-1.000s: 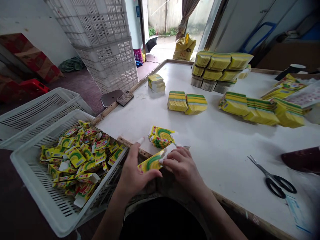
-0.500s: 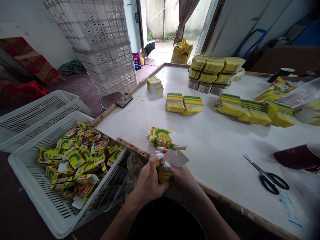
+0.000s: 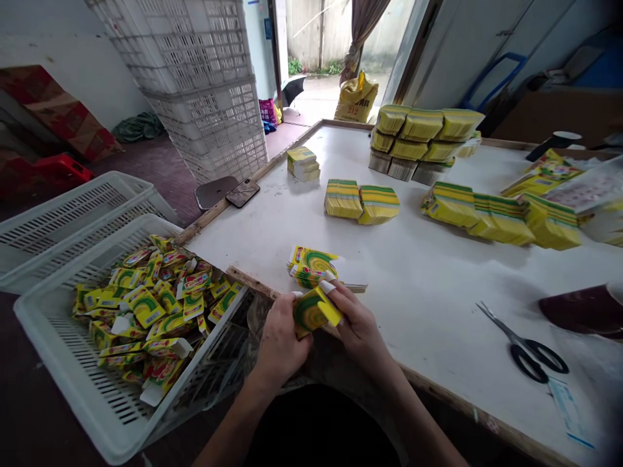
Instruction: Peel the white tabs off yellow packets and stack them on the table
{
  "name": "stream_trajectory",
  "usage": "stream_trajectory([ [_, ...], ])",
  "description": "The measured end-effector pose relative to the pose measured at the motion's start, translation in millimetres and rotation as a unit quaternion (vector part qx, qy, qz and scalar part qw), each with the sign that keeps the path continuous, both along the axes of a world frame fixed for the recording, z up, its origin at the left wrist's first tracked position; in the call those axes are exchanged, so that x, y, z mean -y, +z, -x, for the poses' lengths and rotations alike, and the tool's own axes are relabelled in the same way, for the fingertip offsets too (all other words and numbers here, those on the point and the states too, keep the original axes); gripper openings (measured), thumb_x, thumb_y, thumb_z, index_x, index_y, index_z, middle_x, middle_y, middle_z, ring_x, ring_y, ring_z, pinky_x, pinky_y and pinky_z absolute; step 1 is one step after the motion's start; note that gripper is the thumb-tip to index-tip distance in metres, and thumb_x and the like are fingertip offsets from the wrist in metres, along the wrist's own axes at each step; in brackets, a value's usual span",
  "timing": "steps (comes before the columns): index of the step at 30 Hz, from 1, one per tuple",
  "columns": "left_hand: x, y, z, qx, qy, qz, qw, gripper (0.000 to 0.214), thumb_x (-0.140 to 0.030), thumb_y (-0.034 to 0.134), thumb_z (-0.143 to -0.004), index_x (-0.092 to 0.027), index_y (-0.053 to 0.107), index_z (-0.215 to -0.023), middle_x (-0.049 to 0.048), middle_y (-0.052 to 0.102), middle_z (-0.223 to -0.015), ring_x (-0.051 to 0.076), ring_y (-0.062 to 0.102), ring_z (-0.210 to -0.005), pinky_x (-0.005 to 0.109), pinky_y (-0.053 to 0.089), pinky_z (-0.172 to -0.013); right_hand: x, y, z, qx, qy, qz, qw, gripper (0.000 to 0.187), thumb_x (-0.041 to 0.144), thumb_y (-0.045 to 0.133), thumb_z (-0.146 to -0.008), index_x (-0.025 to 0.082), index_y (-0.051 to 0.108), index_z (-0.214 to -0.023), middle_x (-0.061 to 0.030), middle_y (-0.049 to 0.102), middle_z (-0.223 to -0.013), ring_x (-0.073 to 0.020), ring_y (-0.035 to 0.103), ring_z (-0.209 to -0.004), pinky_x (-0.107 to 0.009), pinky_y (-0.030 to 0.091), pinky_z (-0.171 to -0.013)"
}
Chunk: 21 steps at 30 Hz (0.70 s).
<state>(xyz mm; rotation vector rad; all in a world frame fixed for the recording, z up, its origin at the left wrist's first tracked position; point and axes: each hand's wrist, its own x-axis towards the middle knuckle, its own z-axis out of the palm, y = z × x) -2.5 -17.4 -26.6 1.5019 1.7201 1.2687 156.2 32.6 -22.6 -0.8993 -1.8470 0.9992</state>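
Observation:
Above the table's near edge, my left hand is closed around a small yellow and green carton. My right hand grips the carton's right end, at a bent yellow flap; white covers sit on some fingertips. Just beyond my hands lies a small stack of flat cartons, with white flaps pointing right. To my left, a white plastic crate holds a heap of folded cartons.
Bundles of flat cartons stand mid-table, with more bundles to the right and a stacked pile behind. Black-handled scissors and a dark red cup lie right. A phone rests on the left edge.
The carton has turned so its yellow-green printed face shows, where a grey-white flap showed before. My right hand has moved up to its right end, fingers now on the yellow flap.

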Motion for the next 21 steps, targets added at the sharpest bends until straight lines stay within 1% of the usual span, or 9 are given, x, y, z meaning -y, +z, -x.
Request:
stream_trajectory([
  [2, -0.9, 3.6, 6.5, -0.004, -0.006, 0.008, 1.0, 0.056, -0.012, 0.075, -0.059, -0.025, 0.064, -0.112, 0.009, 0.067, -0.106, 0.034, 0.061, -0.105, 0.049, 0.045, -0.096, -2.3, 0.0, -2.5, 0.056, 0.048, -0.014, 0.997, 0.053, 0.015, 0.054, -0.091, 0.028, 0.052, -0.142, -0.0106, 0.033, -0.159, -0.0311, 0.036, -0.144, -0.05, 0.039, -0.112],
  [4, -1.8, 6.5, 13.3, 0.018, -0.018, 0.011, 1.0, 0.055, -0.019, 0.08, -0.058, -0.026, 0.067, -0.111, 0.0085, 0.07, -0.104, 0.032, 0.063, -0.099, 0.044, 0.047, -0.092, -4.0, 2.9, -5.3, 0.095, 0.076, -0.009, 0.992, 0.045, 0.014, 0.055, -0.09, 0.027, 0.061, -0.133, -0.0117, 0.031, -0.16, -0.032, 0.038, -0.142, -0.048, 0.044, -0.108],
  [7, -3.4, 9.8, 21.8, 0.046, -0.048, 0.014, 0.998, 0.054, -0.022, 0.084, -0.056, -0.028, 0.07, -0.107, 0.0064, 0.072, -0.097, 0.029, 0.066, -0.089, 0.037, 0.05, -0.082, -10.1, 13.1, -13.5, 0.118, 0.104, 0.018, 0.987, 0.034, 0.013, 0.06, -0.088, 0.027, 0.071, -0.116, -0.0127, 0.044, -0.153, -0.0319, 0.052, -0.132, -0.047, 0.049, -0.101],
  [10, -5.6, 13.7, 25.3, 0.015, -0.077, 0.015, 0.997, 0.054, -0.021, 0.085, -0.054, -0.028, 0.071, -0.107, 0.0052, 0.073, -0.092, 0.026, 0.066, -0.08, 0.033, 0.051, -0.073, -17.7, 22.3, -22.2, 0.102, 0.157, 0.036, 0.982, 0.03, 0.015, 0.068, -0.083, 0.028, 0.073, -0.11, -0.0124, 0.055, -0.143, -0.0315, 0.058, -0.126, -0.046, 0.049, -0.1],
  [12, -6.7, 16.4, 23.5, -0.01, -0.077, 0.013, 0.997, 0.054, -0.023, 0.085, -0.055, -0.028, 0.071, -0.107, 0.0054, 0.072, -0.091, 0.026, 0.065, -0.078, 0.032, 0.05, -0.071, -18.0, 21.7, -22.1, 0.07, 0.151, 0.047, 0.985, 0.028, 0.017, 0.071, -0.081, 0.026, 0.074, -0.107, -0.013, 0.057, -0.141, -0.0322, 0.058, -0.125, -0.047, 0.049, -0.1],
  [15, -6.1, 18.3, 18.1, -0.034, -0.061, 0.019, 0.997, 0.05, -0.025, 0.084, -0.058, -0.027, 0.071, -0.106, 0.0051, 0.072, -0.089, 0.025, 0.065, -0.078, 0.032, 0.049, -0.071, -8.7, 10.2, -11.7, 0.018, 0.09, 0.064, 0.994, 0.023, 0.015, 0.069, -0.081, 0.024, 0.072, -0.101, -0.0117, 0.057, -0.139, -0.0324, 0.055, -0.128, -0.048, 0.047, -0.102],
  [17, -5.0, 17.1, 17.9, -0.011, -0.06, 0.034, 0.998, 0.049, -0.026, 0.084, -0.059, -0.026, 0.07, -0.107, 0.0046, 0.071, -0.09, 0.024, 0.065, -0.079, 0.031, 0.049, -0.072, -2.2, 1.5, -3.4, -0.022, 0.084, 0.085, 0.993, 0.031, 0.017, 0.067, -0.083, 0.026, 0.067, -0.113, -0.0102, 0.055, -0.14, -0.0305, 0.053, -0.13, -0.046, 0.05, -0.1],
  [19, -5.2, 14.5, 25.1, 0.072, -0.041, 0.036, 0.996, 0.052, -0.028, 0.085, -0.06, -0.024, 0.067, -0.109, 0.004, 0.071, -0.092, 0.023, 0.066, -0.08, 0.03, 0.051, -0.073, -3.5, -3.2, 1.0, -0.054, 0.092, 0.1, 0.989, 0.051, 0.022, 0.067, -0.085, 0.028, 0.052, -0.133, -0.0107, 0.052, -0.143, -0.0284, 0.056, -0.127, -0.044, 0.052, -0.097],
  [21, -8.4, 11.6, 41.3, 0.195, 0.051, -0.011, 0.979, 0.054, -0.031, 0.085, -0.061, -0.024, 0.064, -0.11, 0.0033, 0.071, -0.095, 0.021, 0.066, -0.082, 0.03, 0.052, -0.075, -16.4, -3.2, 0.6, -0.025, 0.05, 0.071, 0.996, 0.062, 0.026, 0.065, -0.086, 0.028, 0.039, -0.143, -0.0124, 0.053, -0.141, -0.0261, 0.062, -0.119, -0.042, 0.055, -0.094],
])
